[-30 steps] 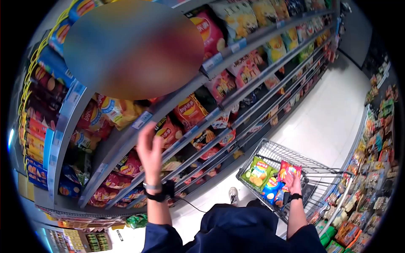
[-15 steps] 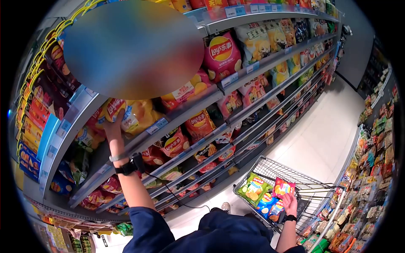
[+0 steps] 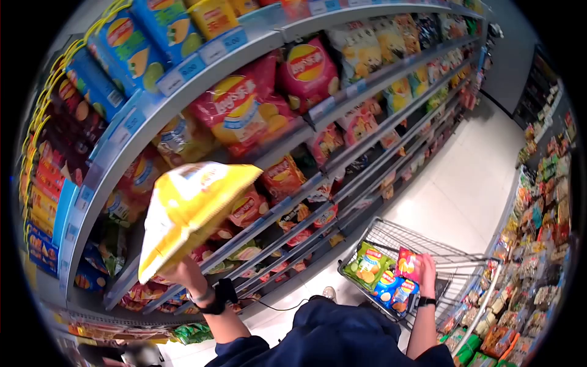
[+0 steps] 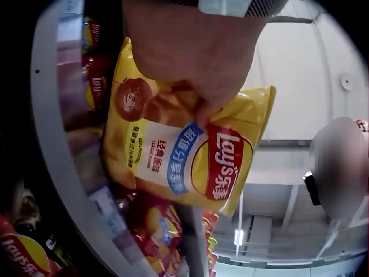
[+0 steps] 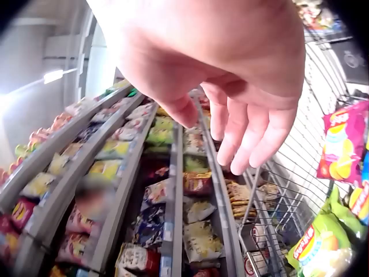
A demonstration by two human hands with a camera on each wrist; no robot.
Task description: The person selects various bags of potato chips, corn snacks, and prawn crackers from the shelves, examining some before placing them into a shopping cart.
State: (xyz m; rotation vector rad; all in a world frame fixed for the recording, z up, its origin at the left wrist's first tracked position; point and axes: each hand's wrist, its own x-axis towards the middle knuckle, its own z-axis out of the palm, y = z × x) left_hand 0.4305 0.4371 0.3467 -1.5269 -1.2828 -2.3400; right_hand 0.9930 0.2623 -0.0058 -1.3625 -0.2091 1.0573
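Note:
A yellow Lay's chip bag (image 3: pixel 192 205) is held up in front of the shelves by the left hand (image 3: pixel 185 275). Seen from the left wrist, the left hand (image 4: pixel 193 55) pinches the bag (image 4: pixel 153 167) at one edge, thumb on its printed front. The right hand (image 3: pixel 426 272) is over the shopping cart (image 3: pixel 452 244), beside a pink-red bag (image 3: pixel 408 264). In the right wrist view the fingers of the right hand (image 5: pixel 230 86) hang loosely bent with nothing in them, and the pink bag (image 5: pixel 343 141) lies apart from them.
Green (image 3: pixel 369 266) and blue (image 3: pixel 386 287) chip bags lie in the cart. Long shelves (image 3: pixel 293 137) of snack bags run along the left and ahead. More packaged goods (image 3: pixel 520 275) line the right side. White floor (image 3: pixel 452 165) stretches between them.
The left hand has come back from the shelf with the yellow bag, which now hangs in front of it. The right hand has shifted slightly over the cart.

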